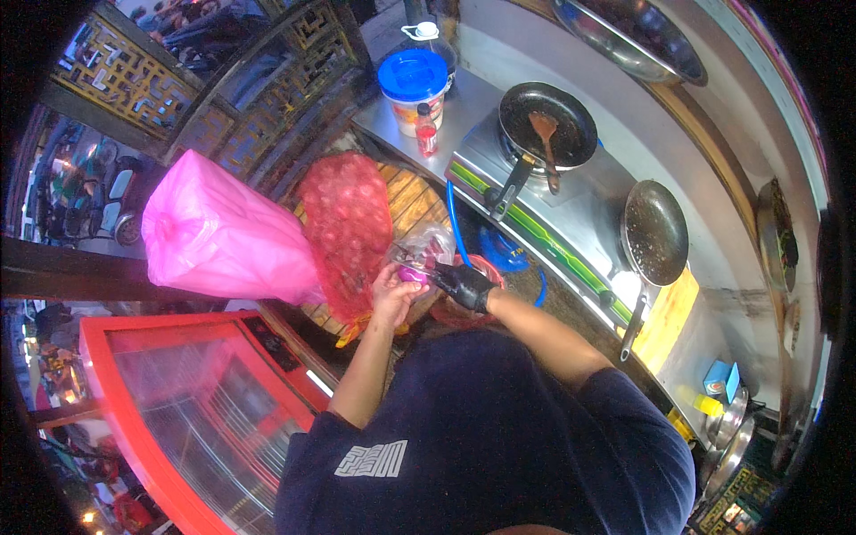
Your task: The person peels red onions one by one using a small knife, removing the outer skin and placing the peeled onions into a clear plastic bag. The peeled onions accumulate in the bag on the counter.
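In the middle of the head view, my bare left hand (393, 294) grips a small purple onion (414, 275). My right hand (466, 286) wears a black glove and is closed around a knife; its handle is hidden in the fist. The knife's thin blade (406, 262) reaches left across the onion's top. Just beyond both hands lies a clear plastic bag (436, 239) with dark reddish pieces by its lower edge. A red mesh sack of onions (348, 214) rests left of it on a slatted wooden surface (411, 200).
A pink plastic bag (221, 234) bulges at left, above a red-framed glass case (200, 401). Under my right wrist sits a reddish basket (486, 266). A steel counter at right carries a gas stove (548, 244), a frying pan (518, 110) with a spatula, and a blue-lidded tub (412, 77).
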A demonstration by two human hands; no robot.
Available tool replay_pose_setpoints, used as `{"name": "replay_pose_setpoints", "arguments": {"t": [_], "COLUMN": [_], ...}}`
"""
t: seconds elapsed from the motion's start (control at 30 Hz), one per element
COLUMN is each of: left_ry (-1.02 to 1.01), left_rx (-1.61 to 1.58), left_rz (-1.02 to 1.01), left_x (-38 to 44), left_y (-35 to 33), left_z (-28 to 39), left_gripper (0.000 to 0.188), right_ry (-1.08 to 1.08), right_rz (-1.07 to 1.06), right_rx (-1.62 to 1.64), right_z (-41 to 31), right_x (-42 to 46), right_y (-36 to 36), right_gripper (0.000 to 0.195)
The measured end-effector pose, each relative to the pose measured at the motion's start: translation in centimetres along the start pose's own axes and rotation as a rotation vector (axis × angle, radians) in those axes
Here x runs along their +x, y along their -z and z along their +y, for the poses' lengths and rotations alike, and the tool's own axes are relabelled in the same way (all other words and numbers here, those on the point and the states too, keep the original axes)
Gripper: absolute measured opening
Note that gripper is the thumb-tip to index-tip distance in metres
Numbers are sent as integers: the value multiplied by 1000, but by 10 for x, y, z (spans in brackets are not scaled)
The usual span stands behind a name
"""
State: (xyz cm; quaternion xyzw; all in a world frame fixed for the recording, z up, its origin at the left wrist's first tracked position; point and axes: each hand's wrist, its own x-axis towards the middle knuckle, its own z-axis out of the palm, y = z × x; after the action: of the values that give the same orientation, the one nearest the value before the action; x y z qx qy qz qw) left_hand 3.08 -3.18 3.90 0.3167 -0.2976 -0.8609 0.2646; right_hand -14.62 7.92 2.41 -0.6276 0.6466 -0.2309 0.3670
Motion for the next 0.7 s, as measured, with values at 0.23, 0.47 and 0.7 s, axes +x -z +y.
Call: {"name": "replay_pose_setpoints", "arguments": {"t": [0.23,0.47,0.7], "left_ry": [-10,58,42], "left_rx": [-37,23,-146], "left_rz": [46,41,-76], "left_x": [1,-8,-13], "left_y": [5,-2,16], "left_z": [5,-1,11], "left_gripper": [56,52,47], "right_ry": [44,121,-164], "right_rz": [3,73,-74], "right_rx": [17,13,58], "right_z": [-14,12,64], "right_x": [1,9,-22], "right_y": [13,-11,-16], "right_gripper": [44,45,45]}}
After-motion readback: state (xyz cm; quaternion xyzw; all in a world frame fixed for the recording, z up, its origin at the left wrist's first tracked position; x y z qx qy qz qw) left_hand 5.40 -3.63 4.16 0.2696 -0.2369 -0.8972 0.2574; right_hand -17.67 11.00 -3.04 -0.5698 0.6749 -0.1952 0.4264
